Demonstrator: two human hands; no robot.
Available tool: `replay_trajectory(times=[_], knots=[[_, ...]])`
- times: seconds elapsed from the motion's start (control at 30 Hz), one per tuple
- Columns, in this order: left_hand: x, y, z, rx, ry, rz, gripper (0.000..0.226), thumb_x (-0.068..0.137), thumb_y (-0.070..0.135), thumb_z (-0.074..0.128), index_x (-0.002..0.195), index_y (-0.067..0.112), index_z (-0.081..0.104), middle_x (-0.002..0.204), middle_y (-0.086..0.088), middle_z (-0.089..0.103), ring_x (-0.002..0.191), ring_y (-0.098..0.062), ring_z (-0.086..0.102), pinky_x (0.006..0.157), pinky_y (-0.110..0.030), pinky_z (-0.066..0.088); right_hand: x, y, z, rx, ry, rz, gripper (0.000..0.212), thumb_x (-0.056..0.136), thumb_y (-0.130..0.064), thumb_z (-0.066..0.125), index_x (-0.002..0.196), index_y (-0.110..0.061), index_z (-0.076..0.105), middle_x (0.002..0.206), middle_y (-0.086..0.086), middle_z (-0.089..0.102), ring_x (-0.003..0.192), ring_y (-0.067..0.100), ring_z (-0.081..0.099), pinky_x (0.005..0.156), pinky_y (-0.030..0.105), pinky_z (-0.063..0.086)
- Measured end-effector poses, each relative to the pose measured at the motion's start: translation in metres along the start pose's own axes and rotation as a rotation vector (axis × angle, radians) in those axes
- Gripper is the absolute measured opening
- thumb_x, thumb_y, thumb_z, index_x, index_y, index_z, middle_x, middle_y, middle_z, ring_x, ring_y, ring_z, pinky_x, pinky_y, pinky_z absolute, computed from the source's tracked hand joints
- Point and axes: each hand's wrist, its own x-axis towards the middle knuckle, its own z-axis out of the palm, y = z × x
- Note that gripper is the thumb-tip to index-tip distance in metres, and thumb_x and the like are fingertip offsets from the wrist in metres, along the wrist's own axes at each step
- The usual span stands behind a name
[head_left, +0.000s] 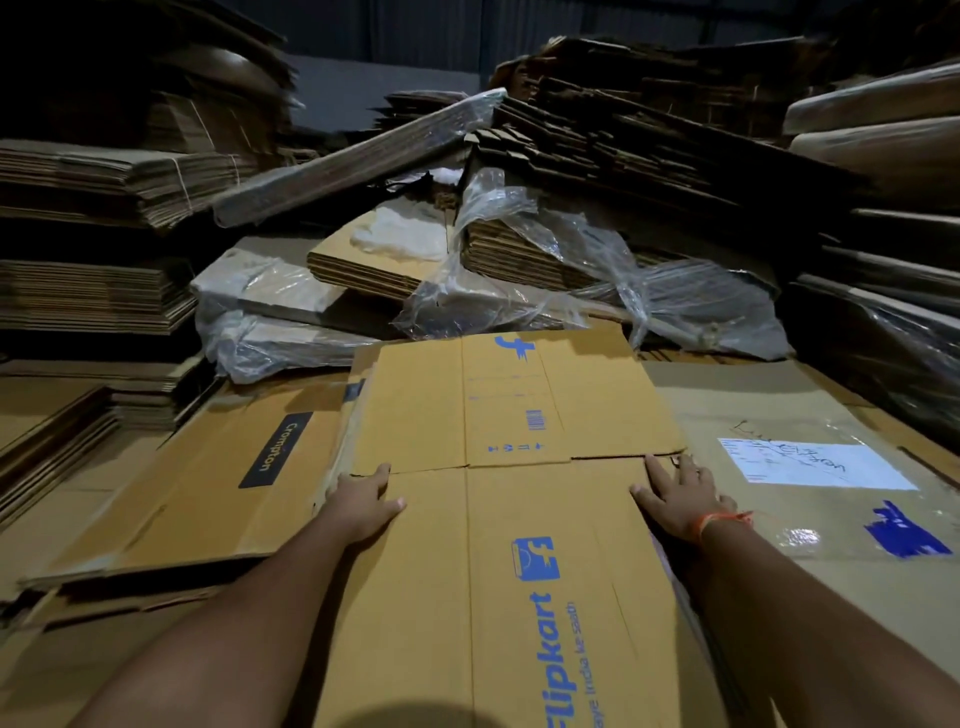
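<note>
A flattened yellow-brown carton with blue Flipkart print (514, 509) lies on top of a stack in front of me. My left hand (363, 499) holds its left edge, thumb on top and fingers wrapped over the side. My right hand (675, 499) lies at its right edge with the fingers spread flat and the thumb on the top face. An orange thread is tied round my right wrist.
To the left lies a flat carton with a black Crompton label (208, 478). A flat carton with a white paper label (810, 462) sits to the right. Plastic-wrapped cardboard bundles (519, 270) pile up ahead. Tall stacks of flattened cartons (93, 291) rise on both sides.
</note>
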Motion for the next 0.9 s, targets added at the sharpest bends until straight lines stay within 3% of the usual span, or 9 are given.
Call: replay_trajectory(times=[0.1, 0.27, 0.37, 0.47, 0.5, 0.57, 0.67, 0.8, 0.9], knots=[[-0.004, 0.006, -0.008, 0.032, 0.023, -0.002, 0.075, 0.098, 0.058, 0.053, 0.161, 0.034, 0.02, 0.164, -0.024, 0.012, 0.147, -0.041, 0.026, 0.116, -0.049, 0.035, -0.006, -0.005, -0.007, -0.014, 0.044, -0.015, 0.071, 0.097, -0.072, 0.027, 0.158, -0.046, 0.005, 0.169, 0.005, -0.008, 0.155, 0.032, -0.001, 0.117, 0.057, 0.017], [-0.035, 0.047, -0.008, -0.09, 0.312, 0.206, 0.058, 0.1, 0.042, 0.058, 0.153, 0.022, 0.043, 0.169, -0.017, 0.007, 0.149, -0.033, 0.028, 0.114, -0.043, 0.038, -0.034, -0.024, -0.013, 0.256, 0.276, -0.153, 0.067, 0.099, -0.057, 0.043, 0.158, -0.033, 0.024, 0.169, 0.007, 0.006, 0.155, 0.027, 0.009, 0.117, 0.055, 0.02], [-0.068, 0.084, -0.003, -0.318, 0.359, 0.385, 0.049, 0.101, 0.033, 0.06, 0.148, 0.021, 0.053, 0.163, -0.01, 0.035, 0.141, -0.02, 0.045, 0.111, -0.033, 0.041, -0.063, -0.032, -0.014, 0.526, 0.296, -0.229, 0.06, 0.099, -0.047, 0.054, 0.154, -0.027, 0.039, 0.167, 0.008, 0.017, 0.153, 0.023, 0.019, 0.119, 0.05, 0.023], [-0.117, 0.119, 0.007, -0.534, 0.325, 0.508, 0.034, 0.1, 0.03, 0.062, 0.133, 0.028, 0.067, 0.136, 0.007, 0.064, 0.109, 0.004, 0.058, 0.095, -0.019, 0.045, -0.104, -0.031, -0.012, 0.736, 0.346, -0.296, 0.051, 0.095, -0.03, 0.066, 0.143, -0.018, 0.054, 0.157, 0.01, 0.038, 0.147, 0.022, 0.032, 0.113, 0.025, 0.025], [-0.135, 0.13, 0.011, -0.588, 0.304, 0.534, 0.029, 0.1, 0.03, 0.062, 0.127, 0.033, 0.07, 0.122, 0.011, 0.07, 0.098, 0.006, 0.06, 0.09, -0.019, 0.047, -0.12, -0.028, -0.011, 0.806, 0.369, -0.3, 0.047, 0.093, -0.025, 0.068, 0.139, -0.018, 0.058, 0.149, 0.007, 0.046, 0.141, 0.022, 0.04, 0.11, 0.023, 0.03], [-0.166, 0.148, 0.024, -0.662, 0.252, 0.562, 0.023, 0.098, 0.032, 0.064, 0.119, 0.039, 0.072, 0.099, 0.009, 0.073, 0.082, -0.006, 0.065, 0.083, -0.026, 0.056, -0.151, -0.019, -0.009, 0.927, 0.409, -0.299, 0.041, 0.09, -0.021, 0.07, 0.131, -0.022, 0.063, 0.134, -0.003, 0.053, 0.125, 0.016, 0.052, 0.104, 0.027, 0.042], [-0.206, 0.169, 0.043, -0.699, 0.188, 0.586, 0.024, 0.097, 0.037, 0.063, 0.118, 0.043, 0.072, 0.094, 0.0, 0.076, 0.086, -0.023, 0.07, 0.079, -0.033, 0.058, -0.198, 0.005, -0.01, 1.027, 0.442, -0.273, 0.036, 0.09, -0.023, 0.07, 0.125, -0.03, 0.065, 0.126, -0.015, 0.056, 0.114, 0.005, 0.057, 0.093, 0.025, 0.048], [-0.256, 0.193, 0.071, -0.764, 0.056, 0.677, 0.025, 0.099, 0.03, 0.063, 0.121, 0.038, 0.072, 0.105, 0.011, 0.076, 0.094, -0.005, 0.071, 0.088, -0.034, 0.059, -0.258, 0.048, -0.008, 1.075, 0.481, -0.185, 0.033, 0.091, -0.02, 0.071, 0.123, -0.029, 0.067, 0.124, -0.016, 0.06, 0.102, -0.004, 0.063, 0.078, 0.007, 0.046], [-0.288, 0.204, 0.094, -0.805, -0.087, 0.761, 0.025, 0.1, 0.028, 0.063, 0.122, 0.036, 0.072, 0.108, 0.01, 0.076, 0.099, -0.006, 0.072, 0.089, -0.035, 0.058, -0.303, 0.077, 0.002, 1.047, 0.52, -0.123, 0.035, 0.09, -0.016, 0.071, 0.123, -0.027, 0.067, 0.123, -0.013, 0.062, 0.097, -0.006, 0.063, 0.082, 0.014, 0.049]])
